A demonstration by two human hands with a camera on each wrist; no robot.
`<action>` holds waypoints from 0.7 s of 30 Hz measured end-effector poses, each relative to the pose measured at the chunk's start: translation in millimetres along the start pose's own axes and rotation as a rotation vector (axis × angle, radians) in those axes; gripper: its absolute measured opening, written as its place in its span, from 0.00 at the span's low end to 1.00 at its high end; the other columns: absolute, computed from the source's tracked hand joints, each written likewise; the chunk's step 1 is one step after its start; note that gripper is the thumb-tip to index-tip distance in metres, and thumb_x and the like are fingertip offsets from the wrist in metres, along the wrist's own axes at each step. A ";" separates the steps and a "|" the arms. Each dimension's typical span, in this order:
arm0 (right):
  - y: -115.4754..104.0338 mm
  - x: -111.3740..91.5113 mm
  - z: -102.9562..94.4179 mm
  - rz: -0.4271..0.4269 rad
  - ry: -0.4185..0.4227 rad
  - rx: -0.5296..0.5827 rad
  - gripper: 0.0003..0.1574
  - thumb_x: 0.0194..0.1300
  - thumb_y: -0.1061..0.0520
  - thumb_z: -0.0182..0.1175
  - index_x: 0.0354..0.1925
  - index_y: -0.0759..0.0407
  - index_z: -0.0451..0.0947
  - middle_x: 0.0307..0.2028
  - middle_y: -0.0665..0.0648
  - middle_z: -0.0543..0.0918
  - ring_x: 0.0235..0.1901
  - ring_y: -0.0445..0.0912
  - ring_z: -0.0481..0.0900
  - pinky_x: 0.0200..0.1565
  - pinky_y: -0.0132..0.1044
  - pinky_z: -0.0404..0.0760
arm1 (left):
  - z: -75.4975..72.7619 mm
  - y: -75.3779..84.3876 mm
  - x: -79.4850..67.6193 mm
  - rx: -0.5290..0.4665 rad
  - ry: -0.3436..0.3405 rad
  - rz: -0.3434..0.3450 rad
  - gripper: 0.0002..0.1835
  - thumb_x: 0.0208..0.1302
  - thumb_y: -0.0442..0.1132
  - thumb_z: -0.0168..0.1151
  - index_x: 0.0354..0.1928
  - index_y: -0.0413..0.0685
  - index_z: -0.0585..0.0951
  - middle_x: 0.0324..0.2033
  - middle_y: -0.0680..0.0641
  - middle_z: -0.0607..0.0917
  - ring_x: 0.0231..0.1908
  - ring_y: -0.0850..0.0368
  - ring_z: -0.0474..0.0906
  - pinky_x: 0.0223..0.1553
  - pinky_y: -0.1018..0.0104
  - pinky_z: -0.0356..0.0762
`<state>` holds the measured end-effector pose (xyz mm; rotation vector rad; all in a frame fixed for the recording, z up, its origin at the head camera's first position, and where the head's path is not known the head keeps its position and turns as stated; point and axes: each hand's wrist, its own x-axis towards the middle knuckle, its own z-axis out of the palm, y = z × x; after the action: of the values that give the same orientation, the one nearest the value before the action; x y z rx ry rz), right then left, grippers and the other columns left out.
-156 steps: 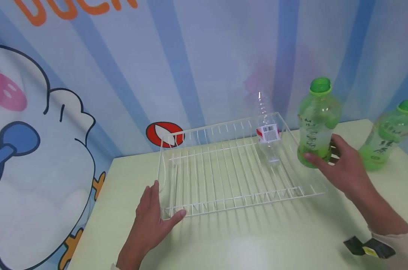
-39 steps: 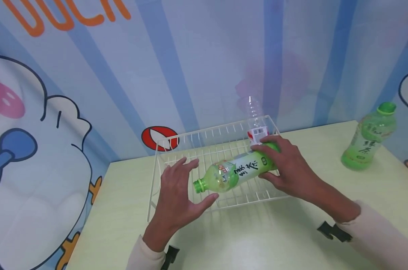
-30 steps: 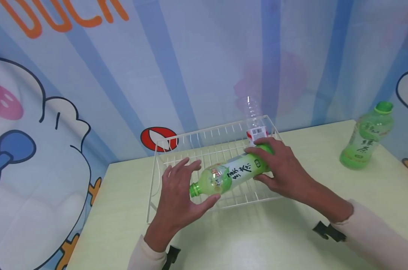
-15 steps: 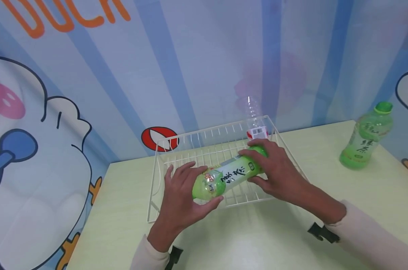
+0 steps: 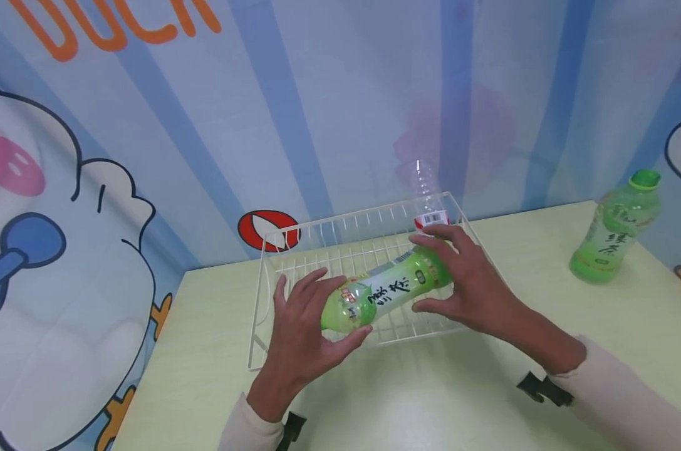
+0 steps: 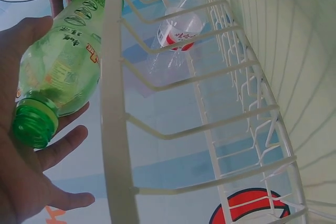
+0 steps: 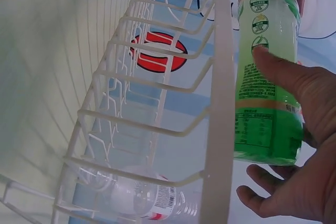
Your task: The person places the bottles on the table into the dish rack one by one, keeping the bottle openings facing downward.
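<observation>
A green tea bottle [image 5: 393, 288] lies slantwise above a white wire rack [image 5: 357, 214], its neck toward the left and its base toward the right. My left hand [image 5: 301, 332] holds the bottle by its shoulder, thumb on one side and fingers on the other. In the left wrist view the green bottle mouth [image 6: 35, 121] lies within that hand. My right hand [image 5: 478, 291] is spread around the base, fingers fairly straight. Its fingertips touch the upper side, while the thumb stands apart from the lower side in the head view. Part of the rack's floor is hidden.
A clear plastic bottle [image 5: 427, 194] with a red and white label leans at the rack's back right corner. Another green tea bottle [image 5: 613, 232] stands upright on the pale table [image 5: 430, 407] at the right. Behind the table hangs a blue striped cartoon backdrop [image 5: 368, 100].
The tea bottle, earlier upright at the right in my right hand, now lies above the rack. My left hand moved from the rack onto its shoulder. Lately the right hand's hold at the base has widened.
</observation>
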<state>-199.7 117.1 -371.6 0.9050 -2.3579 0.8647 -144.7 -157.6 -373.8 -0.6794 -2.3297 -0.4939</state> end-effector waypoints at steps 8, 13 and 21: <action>3.8 -3.5 -3.5 0.203 0.021 0.268 0.76 0.36 0.54 0.86 0.75 0.55 0.52 0.67 0.63 0.64 0.65 0.59 0.67 0.58 0.58 0.74 | 0.3 0.1 -0.3 -0.026 0.024 0.000 0.38 0.43 0.55 0.80 0.57 0.48 0.78 0.49 0.47 0.85 0.62 0.47 0.73 0.60 0.22 0.52; 2.8 -4.3 -6.5 0.412 -0.044 0.472 0.72 0.48 0.54 0.81 0.78 0.53 0.44 0.71 0.66 0.61 0.67 0.65 0.65 0.60 0.62 0.71 | 2.1 -1.1 -1.2 -0.035 0.050 0.004 0.39 0.42 0.54 0.81 0.57 0.48 0.77 0.50 0.48 0.84 0.62 0.48 0.73 0.61 0.23 0.52; 2.9 -6.9 -7.5 0.533 -0.126 0.680 0.63 0.58 0.57 0.74 0.78 0.55 0.44 0.66 0.65 0.67 0.60 0.61 0.73 0.57 0.46 0.78 | 3.9 -2.0 -1.8 -0.057 0.085 0.013 0.39 0.41 0.53 0.81 0.56 0.47 0.77 0.50 0.48 0.84 0.63 0.47 0.73 0.60 0.22 0.52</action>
<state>-195.6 126.9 -371.7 0.5556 -2.4799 1.9486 -146.6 -157.9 -378.1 -0.6865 -2.2380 -0.5743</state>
